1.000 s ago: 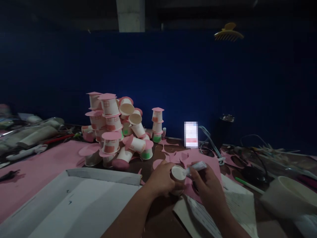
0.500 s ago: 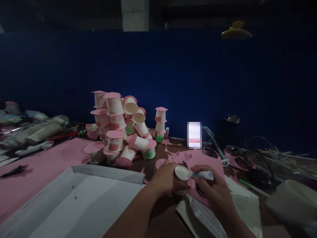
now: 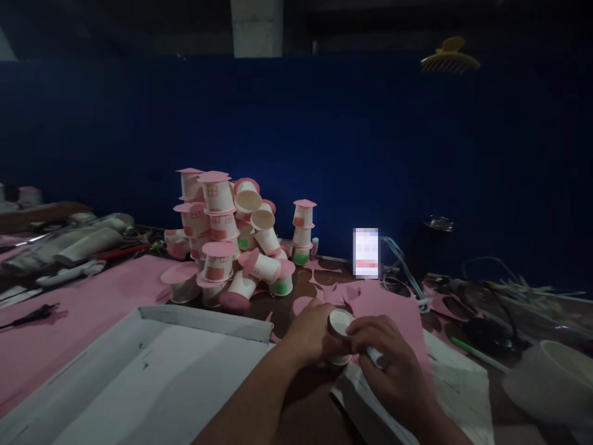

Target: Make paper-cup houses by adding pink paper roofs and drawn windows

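Observation:
A small white paper cup (image 3: 341, 320) is in the grip of my left hand (image 3: 311, 334), its round pale end tilted up toward me. My right hand (image 3: 391, 355) is closed around a white tube that looks like a glue stick (image 3: 377, 357); its far end is hidden by my fingers. The fingertips of that hand are at the cup's right rim. Beneath both hands lies a pink paper sheet with round cut-outs (image 3: 391, 306). To the left stand stacked paper cups with pink disc tops (image 3: 217, 225) and drawn windows and doors, several lying on their sides.
A shallow white box (image 3: 185, 371) lies at front left beside a large pink sheet (image 3: 125, 287). A lit phone (image 3: 365, 253) stands at the back. On the right are a dark bottle (image 3: 430, 247), a white mug (image 3: 551, 383) and a green pen (image 3: 477, 353). Another person's arm (image 3: 46, 213) shows far left.
My right hand has turned and moved closer against the cup, and the tube now points down and toward me. Another person's arm has come in at the far left.

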Tool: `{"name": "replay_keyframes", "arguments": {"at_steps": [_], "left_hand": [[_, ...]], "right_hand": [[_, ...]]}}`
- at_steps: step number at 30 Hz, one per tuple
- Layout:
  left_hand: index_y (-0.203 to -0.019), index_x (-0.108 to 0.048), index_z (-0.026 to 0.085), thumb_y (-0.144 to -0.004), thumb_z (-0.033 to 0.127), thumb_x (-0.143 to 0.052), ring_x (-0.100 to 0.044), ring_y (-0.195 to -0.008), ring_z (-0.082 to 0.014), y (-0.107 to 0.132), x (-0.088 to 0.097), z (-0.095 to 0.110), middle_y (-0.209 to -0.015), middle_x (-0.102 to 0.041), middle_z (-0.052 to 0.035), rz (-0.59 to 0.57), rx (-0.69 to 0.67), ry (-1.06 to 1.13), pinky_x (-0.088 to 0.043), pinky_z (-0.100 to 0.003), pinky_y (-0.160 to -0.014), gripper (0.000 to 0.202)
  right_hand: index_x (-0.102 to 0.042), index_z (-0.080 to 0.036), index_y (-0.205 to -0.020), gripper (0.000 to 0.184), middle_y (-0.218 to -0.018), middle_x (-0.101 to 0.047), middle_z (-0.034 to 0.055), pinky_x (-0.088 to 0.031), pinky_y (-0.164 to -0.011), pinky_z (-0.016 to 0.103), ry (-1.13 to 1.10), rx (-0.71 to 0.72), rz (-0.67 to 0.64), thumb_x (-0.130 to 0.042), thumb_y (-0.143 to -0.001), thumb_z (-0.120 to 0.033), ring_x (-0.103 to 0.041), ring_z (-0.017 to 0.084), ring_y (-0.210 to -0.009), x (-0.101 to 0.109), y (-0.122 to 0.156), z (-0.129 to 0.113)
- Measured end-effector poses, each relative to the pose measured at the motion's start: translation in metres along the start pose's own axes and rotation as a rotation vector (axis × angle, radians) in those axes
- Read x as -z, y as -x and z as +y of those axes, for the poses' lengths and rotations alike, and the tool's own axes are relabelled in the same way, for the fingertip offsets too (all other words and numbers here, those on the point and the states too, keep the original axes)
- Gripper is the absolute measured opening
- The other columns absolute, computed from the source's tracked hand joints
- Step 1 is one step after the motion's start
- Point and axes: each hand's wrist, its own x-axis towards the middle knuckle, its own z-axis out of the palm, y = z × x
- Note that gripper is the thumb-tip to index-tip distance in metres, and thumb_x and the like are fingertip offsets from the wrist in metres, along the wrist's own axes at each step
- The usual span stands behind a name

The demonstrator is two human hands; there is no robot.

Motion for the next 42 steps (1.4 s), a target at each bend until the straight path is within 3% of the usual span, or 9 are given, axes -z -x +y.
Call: {"name": "replay_keyframes", "arguments": {"at_steps": [7,12,15,18,22,28,31,35,42], "left_hand": [[-0.089,-0.065,0.026,-0.058,0.048,-0.070,-0.052,-0.086,-0.0209,0.001,0.000,0.002,-0.085,-0.060,-0.0005,0.030,0.054,0.042,-0.040,-0.025,-0.067,0.038],[-0.098,-0.064,0.027,-0.051,0.052,-0.075,-0.053,-0.083,-0.0195,0.003,-0.002,-0.001,-0.097,-0.056,-0.0014,0.027,0.162,0.104,-0.042,-0.027,-0.071,0.054],[-0.096,-0.063,0.025,-0.049,0.058,-0.074,-0.054,-0.082,-0.0197,0.003,-0.005,-0.004,-0.098,-0.055,-0.0025,0.045,0.179,0.107,-0.043,-0.027,-0.070,0.058],[-0.095,-0.062,0.025,-0.049,0.059,-0.073,-0.054,-0.084,-0.0204,0.002,-0.006,-0.006,-0.098,-0.056,-0.0027,0.056,0.156,0.082,-0.043,-0.028,-0.072,0.059],[-0.097,-0.061,0.025,-0.049,0.060,-0.073,-0.054,-0.083,-0.0205,0.002,-0.007,-0.007,-0.097,-0.057,-0.0027,0.064,0.143,0.065,-0.043,-0.029,-0.072,0.061],[-0.092,-0.063,0.025,-0.051,0.059,-0.072,-0.053,-0.081,-0.0192,0.004,-0.006,-0.003,-0.094,-0.055,-0.0018,0.071,0.145,0.059,-0.043,-0.026,-0.066,0.054],[-0.092,-0.063,0.026,-0.054,0.057,-0.071,-0.053,-0.079,-0.0175,0.004,-0.005,0.000,-0.095,-0.054,-0.0013,0.057,0.167,0.073,-0.042,-0.025,-0.065,0.049],[-0.095,-0.062,0.025,-0.050,0.057,-0.073,-0.053,-0.082,-0.0195,0.003,-0.006,-0.001,-0.096,-0.055,-0.0019,0.076,0.192,0.060,-0.042,-0.028,-0.071,0.056],[-0.100,-0.059,0.028,-0.051,0.060,-0.071,-0.054,-0.089,-0.0223,0.003,-0.007,-0.002,-0.103,-0.054,-0.0031,0.064,0.211,0.026,-0.043,-0.031,-0.076,0.059]], "right_hand": [[-0.052,-0.022,-0.068,0.016,-0.084,-0.061,0.0039,-0.041,-0.075,0.035,0.069,-0.043,0.124,-0.050,-0.070,-0.006,-0.055,0.022,-0.086,-0.004,0.001,0.005],[-0.058,-0.022,-0.077,0.009,-0.089,-0.065,0.0028,-0.044,-0.073,0.030,-0.204,-0.473,0.217,-0.053,-0.072,-0.018,-0.060,0.021,-0.084,0.003,0.000,0.008],[-0.061,-0.022,-0.091,0.020,-0.088,-0.067,0.0020,-0.046,-0.065,0.026,-0.384,-0.644,0.275,-0.059,-0.071,-0.025,-0.060,0.018,-0.074,0.006,-0.004,0.005],[-0.061,-0.020,-0.091,0.023,-0.091,-0.068,0.0039,-0.046,-0.060,0.025,-0.499,-0.663,0.315,-0.063,-0.070,-0.030,-0.061,0.017,-0.072,0.007,-0.007,0.002],[-0.061,-0.022,-0.091,0.023,-0.085,-0.069,0.0022,-0.045,-0.055,0.024,-0.459,-0.689,0.244,-0.063,-0.073,-0.035,-0.060,0.016,-0.066,0.007,-0.007,0.000],[-0.062,-0.020,-0.099,0.034,-0.089,-0.070,0.0038,-0.048,-0.068,0.026,-0.424,-0.676,0.224,-0.064,-0.073,-0.043,-0.063,0.020,-0.080,0.006,-0.006,0.000],[-0.061,-0.020,-0.103,0.043,-0.074,-0.067,0.0004,-0.045,-0.054,0.024,-0.439,-0.767,0.213,-0.065,-0.071,-0.048,-0.058,0.016,-0.062,0.005,-0.008,-0.001],[-0.061,-0.019,-0.090,0.037,-0.047,-0.053,-0.0061,-0.034,-0.041,0.022,-0.412,-0.852,0.168,-0.065,-0.071,-0.050,-0.044,0.011,-0.043,0.005,-0.013,-0.002],[-0.059,-0.019,-0.073,0.031,-0.041,-0.050,-0.0070,-0.032,-0.040,0.023,-0.472,-0.932,0.157,-0.068,-0.067,-0.049,-0.045,0.012,-0.040,0.003,-0.015,0.000]]}}
